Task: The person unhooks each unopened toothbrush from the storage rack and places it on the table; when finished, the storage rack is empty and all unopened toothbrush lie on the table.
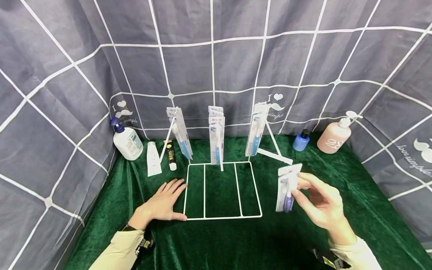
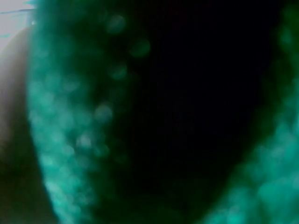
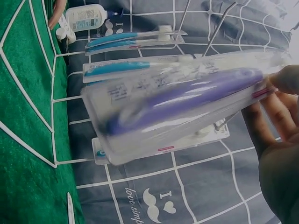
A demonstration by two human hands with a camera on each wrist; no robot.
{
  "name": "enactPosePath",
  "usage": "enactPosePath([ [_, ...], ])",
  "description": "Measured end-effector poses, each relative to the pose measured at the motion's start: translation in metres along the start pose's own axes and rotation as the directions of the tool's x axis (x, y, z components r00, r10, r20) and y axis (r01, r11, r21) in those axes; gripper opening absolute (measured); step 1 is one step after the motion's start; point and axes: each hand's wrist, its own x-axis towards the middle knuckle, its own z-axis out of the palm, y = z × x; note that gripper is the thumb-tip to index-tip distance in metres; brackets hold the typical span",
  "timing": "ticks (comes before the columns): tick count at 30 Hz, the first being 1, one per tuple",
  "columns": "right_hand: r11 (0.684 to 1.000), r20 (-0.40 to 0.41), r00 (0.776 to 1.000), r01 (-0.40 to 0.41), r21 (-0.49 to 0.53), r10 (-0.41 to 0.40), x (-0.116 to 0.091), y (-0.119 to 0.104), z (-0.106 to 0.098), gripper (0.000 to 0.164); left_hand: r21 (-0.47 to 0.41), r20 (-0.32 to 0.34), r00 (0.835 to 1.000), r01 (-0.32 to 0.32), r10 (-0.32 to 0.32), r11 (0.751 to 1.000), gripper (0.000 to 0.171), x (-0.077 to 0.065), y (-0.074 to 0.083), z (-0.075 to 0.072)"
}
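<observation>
My right hand (image 1: 320,202) pinches a packaged toothbrush (image 1: 288,200) with a purple handle between thumb and fingers. It is held up over the cloth, right of a white wire rack (image 1: 223,217). In the right wrist view the purple handle (image 3: 187,100) shows through the clear pack. My left hand (image 1: 163,202) rests with fingers spread on the green cloth, its thumb tip at the rack's front left corner. Blue-handled toothbrush packs hang on the rack in three rows: left (image 1: 183,144), middle (image 1: 217,146) and right (image 1: 254,137). The left wrist view is only blurred green cloth (image 2: 70,130) and darkness.
To the left stand a white pump bottle (image 1: 129,144), a white tube (image 1: 153,159) and a black tube (image 1: 170,155). A blue bottle (image 1: 300,142) and a pink pump bottle (image 1: 333,138) stand at the back right. A grey curtain (image 1: 189,67) surrounds the back and sides.
</observation>
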Motion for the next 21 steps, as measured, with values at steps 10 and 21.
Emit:
enactPosePath([
  [10, 0.996, -0.061, 0.997, -0.040, 0.085, 0.046, -0.017, 0.002, -0.011, 0.045, 0.002, 0.006, 1.000, 0.005, -0.005, 1.000, 0.111, 0.001, 0.000, 0.002],
  [21, 0.929, -0.067, 0.928, -0.361, 0.087, 0.367, -0.057, 0.019, -0.036, 0.057, -0.008, -0.001, 1.000, -0.003, 0.003, 1.000, 0.110, 0.000, 0.000, -0.001],
])
